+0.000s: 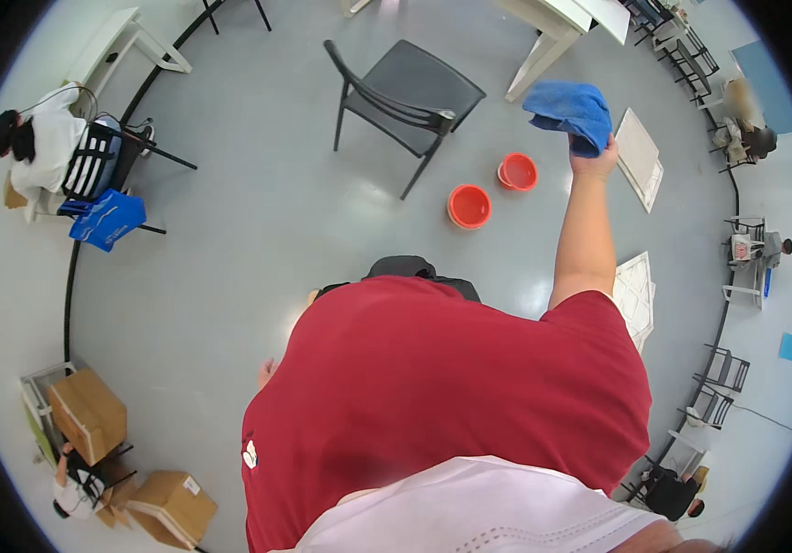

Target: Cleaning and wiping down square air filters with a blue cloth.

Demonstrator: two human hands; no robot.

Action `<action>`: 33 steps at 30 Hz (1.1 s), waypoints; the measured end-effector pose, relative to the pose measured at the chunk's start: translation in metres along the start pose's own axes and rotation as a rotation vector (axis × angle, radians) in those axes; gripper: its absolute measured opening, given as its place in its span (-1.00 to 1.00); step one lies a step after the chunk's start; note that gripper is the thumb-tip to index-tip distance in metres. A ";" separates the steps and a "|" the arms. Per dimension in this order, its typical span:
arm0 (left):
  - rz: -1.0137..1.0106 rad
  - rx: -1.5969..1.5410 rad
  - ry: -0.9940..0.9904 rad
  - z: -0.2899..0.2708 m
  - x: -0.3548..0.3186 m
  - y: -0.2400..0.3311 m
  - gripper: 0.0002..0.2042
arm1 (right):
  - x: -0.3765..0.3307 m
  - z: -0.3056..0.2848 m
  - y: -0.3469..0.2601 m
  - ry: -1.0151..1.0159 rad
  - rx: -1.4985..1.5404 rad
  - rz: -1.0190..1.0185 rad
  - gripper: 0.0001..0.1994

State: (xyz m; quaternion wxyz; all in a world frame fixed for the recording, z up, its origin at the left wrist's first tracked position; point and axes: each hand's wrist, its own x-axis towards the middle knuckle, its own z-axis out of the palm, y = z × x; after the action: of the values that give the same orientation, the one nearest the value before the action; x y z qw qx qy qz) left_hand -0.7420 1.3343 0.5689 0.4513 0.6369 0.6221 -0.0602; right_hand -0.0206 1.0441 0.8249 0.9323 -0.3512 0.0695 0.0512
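My right arm reaches out ahead and to the right. At its end my right hand (595, 162) is closed on a folded blue cloth (573, 109), which hangs over the fingers. Only a small part of my left hand (267, 371) shows beside my body, low on the left; its fingers are mostly hidden by my red shirt, and I see nothing in it. Two red buckets stand on the floor to the left of my right arm: a nearer bucket (452, 217) and a farther bucket (502, 181).
A dark chair (428, 78) stands ahead, left of the buckets. Beyond it is a white table (543, 46). White panels (638, 152) lie on the floor at right. Cardboard boxes (90, 415) stand at lower left; several people sit along the walls.
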 end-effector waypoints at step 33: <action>0.129 -0.328 0.001 -0.174 0.390 0.474 -0.84 | 0.207 0.358 0.433 -0.085 -0.272 0.289 -0.63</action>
State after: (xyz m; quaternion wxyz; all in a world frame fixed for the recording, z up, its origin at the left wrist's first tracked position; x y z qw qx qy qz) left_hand -0.3392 1.8213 0.6584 0.5519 0.5933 0.5817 0.0717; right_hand 0.1540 1.6144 0.7764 0.8613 -0.4579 0.0721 0.2081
